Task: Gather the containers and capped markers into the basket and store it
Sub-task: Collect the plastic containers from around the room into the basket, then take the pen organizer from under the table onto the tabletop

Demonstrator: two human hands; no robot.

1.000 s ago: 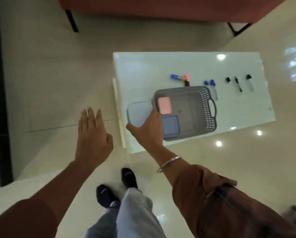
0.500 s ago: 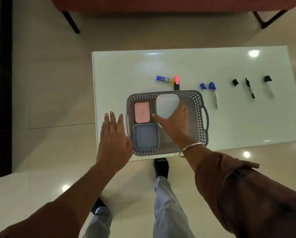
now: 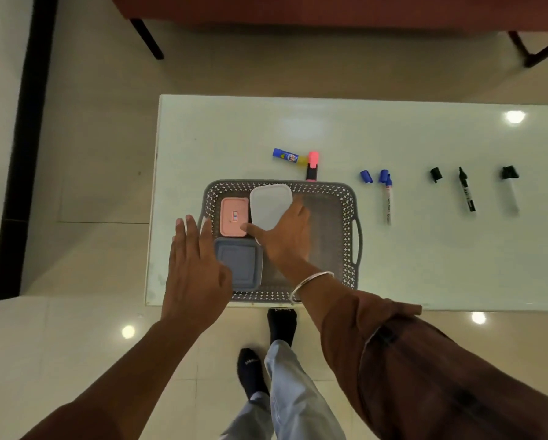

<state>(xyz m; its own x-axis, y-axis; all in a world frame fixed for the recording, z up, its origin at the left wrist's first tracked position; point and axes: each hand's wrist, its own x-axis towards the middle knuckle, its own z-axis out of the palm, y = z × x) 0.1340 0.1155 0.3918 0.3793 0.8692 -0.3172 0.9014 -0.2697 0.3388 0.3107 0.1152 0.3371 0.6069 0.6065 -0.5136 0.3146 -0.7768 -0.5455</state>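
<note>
A grey perforated basket stands at the near edge of the pale table. Inside it lie a pink container and a dark blue-grey container. My right hand is inside the basket, gripping a white container held next to the pink one. My left hand hovers open with spread fingers over the basket's left rim. Beyond the basket lie a pink highlighter, a blue and yellow tube, a blue marker with loose blue caps, and a black marker.
A loose black cap and a clear marker with a black cap lie at the table's right. A red-brown sofa with dark legs stands past the table. My feet stand on glossy floor tiles below the table's near edge.
My right hand carried the white container from the table's left side into the basket. My left hand moved right and forward, up to the basket's left rim. The view shifted left.
</note>
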